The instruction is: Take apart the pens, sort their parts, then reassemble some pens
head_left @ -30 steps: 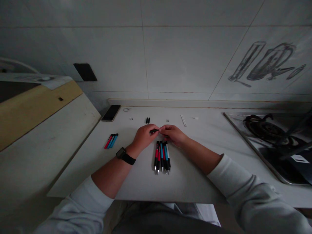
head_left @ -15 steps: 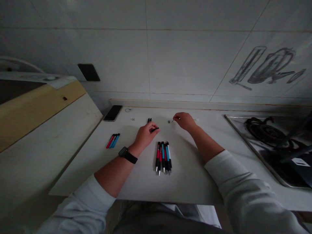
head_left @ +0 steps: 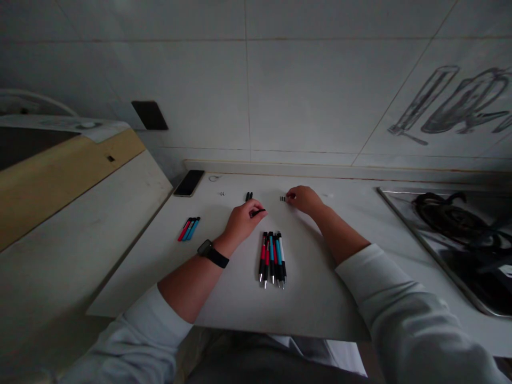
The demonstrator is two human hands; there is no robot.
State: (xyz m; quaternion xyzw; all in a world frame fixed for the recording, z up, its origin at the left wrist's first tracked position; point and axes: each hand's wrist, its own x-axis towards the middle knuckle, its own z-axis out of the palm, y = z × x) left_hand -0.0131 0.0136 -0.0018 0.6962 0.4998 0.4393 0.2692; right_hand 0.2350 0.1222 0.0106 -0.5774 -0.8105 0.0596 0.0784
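My left hand [head_left: 244, 216] is closed on a short black pen part [head_left: 257, 213], held above the worktop. My right hand [head_left: 303, 199] is pinched at the worktop beside a short row of tiny dark pieces [head_left: 282, 199], maybe springs; whether something is between its fingertips is hidden. Just beyond my left hand lie two black pen parts [head_left: 249, 196]. Nearer to me, several red, blue and white click pens [head_left: 272, 260] with black grips lie side by side. To the left are red and blue pen barrels [head_left: 189, 229].
A phone [head_left: 189, 183] lies at the back left, next to a thin ring [head_left: 215, 178] and some tiny light pieces [head_left: 222, 194]. A gas hob [head_left: 452, 229] is set in the worktop on the right. At the left stands a pale panel [head_left: 92, 213], with the tiled wall behind.
My right hand has lowered its fingertips to the row of tiny pieces, where one more piece now shows. My left hand still holds the black pen part. The view has shifted slightly.
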